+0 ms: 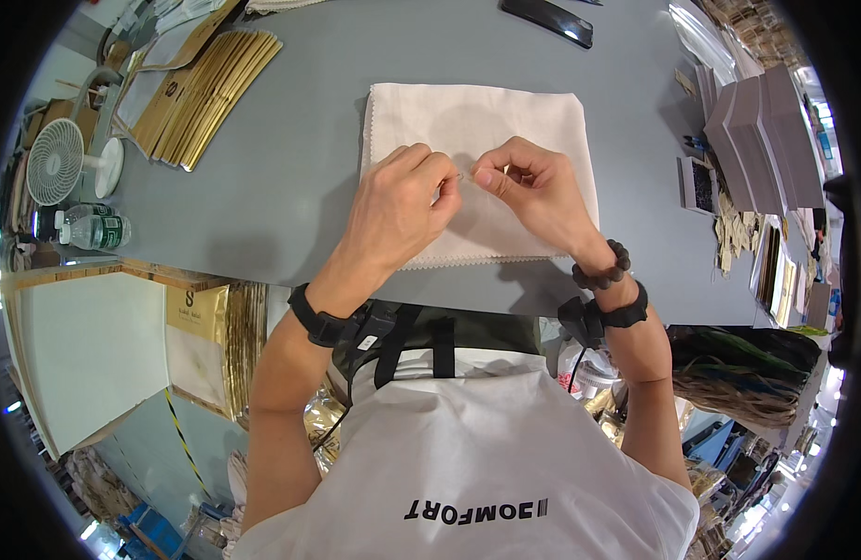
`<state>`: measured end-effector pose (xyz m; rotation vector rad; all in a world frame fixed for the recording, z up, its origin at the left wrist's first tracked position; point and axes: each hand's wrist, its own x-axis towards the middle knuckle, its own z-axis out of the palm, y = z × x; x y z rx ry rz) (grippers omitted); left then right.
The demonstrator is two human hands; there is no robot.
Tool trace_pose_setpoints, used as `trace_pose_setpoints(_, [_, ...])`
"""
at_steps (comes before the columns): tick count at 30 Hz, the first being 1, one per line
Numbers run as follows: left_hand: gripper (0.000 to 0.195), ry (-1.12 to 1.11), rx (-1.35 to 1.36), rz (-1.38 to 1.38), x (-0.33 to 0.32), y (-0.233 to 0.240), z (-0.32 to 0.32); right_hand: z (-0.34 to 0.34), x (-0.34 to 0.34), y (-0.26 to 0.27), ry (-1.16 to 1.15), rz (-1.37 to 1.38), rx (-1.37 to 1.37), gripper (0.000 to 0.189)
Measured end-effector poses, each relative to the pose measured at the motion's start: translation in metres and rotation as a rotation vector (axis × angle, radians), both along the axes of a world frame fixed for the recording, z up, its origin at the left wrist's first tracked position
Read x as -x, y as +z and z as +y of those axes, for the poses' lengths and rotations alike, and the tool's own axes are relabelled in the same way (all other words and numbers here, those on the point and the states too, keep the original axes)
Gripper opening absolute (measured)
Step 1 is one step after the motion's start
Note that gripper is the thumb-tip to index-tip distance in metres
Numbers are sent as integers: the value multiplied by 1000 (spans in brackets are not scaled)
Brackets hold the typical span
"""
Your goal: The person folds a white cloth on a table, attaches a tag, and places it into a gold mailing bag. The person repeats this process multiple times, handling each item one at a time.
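Note:
A folded off-white cloth with pinked, zigzag edges lies on the grey table before me. Over its middle, my left hand pinches a small thin piece, metallic in look and too small to name for sure. My right hand meets it from the other side, thumb and forefinger closed at the piece's right end. Only a narrow gap parts the two sets of fingertips. What lies inside the curled fingers is hidden. Both wrists wear black straps, and a dark bead bracelet circles the right one.
Gold-edged packaging bags are stacked at the far left, near a white fan and plastic bottles. A dark phone lies at the back. Rightward are a small box of dark bits, tan tags and stacked pale sheets.

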<state>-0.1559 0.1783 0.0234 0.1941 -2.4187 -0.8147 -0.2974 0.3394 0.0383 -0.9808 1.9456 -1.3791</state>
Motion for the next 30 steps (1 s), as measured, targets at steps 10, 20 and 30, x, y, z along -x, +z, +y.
trace_pose_setpoints(10, [12, 67, -123, 97, -1, 4, 1, 1, 0, -7, 4, 8, 5, 16])
trace_pose_setpoints(20, [11, -2, -114, 14, -4, -5, -2, -4, -1, -4, 4, -99, 60, 16])
trace_pose_setpoints(30, [13, 73, -154, 194, -4, 7, -3, -3, -1, -2, 16, -71, -43, 16])
